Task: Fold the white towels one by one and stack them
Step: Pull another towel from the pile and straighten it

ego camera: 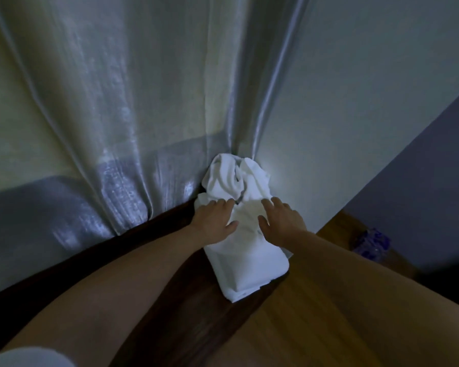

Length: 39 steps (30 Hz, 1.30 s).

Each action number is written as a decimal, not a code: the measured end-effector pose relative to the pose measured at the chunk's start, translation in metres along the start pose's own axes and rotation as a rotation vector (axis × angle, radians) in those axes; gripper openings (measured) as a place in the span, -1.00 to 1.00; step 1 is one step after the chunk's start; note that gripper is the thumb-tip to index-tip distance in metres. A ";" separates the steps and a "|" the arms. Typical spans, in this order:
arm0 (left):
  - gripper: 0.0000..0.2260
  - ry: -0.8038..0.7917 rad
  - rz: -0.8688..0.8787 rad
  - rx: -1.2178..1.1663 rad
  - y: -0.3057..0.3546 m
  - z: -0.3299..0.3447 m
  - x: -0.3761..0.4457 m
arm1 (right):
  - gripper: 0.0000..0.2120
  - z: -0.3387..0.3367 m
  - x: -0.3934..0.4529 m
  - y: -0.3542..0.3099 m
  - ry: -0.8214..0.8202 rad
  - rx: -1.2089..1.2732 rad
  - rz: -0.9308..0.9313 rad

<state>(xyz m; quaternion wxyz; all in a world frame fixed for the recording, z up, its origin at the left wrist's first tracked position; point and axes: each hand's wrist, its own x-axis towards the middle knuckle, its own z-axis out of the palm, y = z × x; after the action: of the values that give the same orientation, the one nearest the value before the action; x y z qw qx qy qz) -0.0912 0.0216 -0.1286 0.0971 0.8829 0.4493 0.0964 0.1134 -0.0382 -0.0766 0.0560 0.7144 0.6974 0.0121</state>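
Observation:
A folded white towel (247, 263) lies on the wooden table (289, 313), running from the near centre toward the wall. Behind it, against the curtain and wall corner, sits a crumpled pile of white towels (236, 176). My left hand (214, 217) rests flat on the far left part of the folded towel, fingers spread. My right hand (280, 218) rests flat on its far right part, fingers spread too. Neither hand grips any cloth. Both forearms reach in from the bottom of the view.
A shiny pale curtain (117, 115) hangs along the back left down to the table edge. A plain wall (368, 102) stands at the right. A crinkled blue plastic object (372, 243) lies on the table at the far right.

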 end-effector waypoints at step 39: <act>-0.87 0.513 -0.189 -0.425 0.061 -0.058 0.036 | -0.56 -0.149 0.084 0.042 -0.164 0.923 -0.272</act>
<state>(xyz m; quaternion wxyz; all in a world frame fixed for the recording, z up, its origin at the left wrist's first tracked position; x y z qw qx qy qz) -0.0386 0.0205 -0.0543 0.1711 0.7444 0.5088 0.3972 0.1430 0.0541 0.0699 -0.2110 0.5656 0.7102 -0.3621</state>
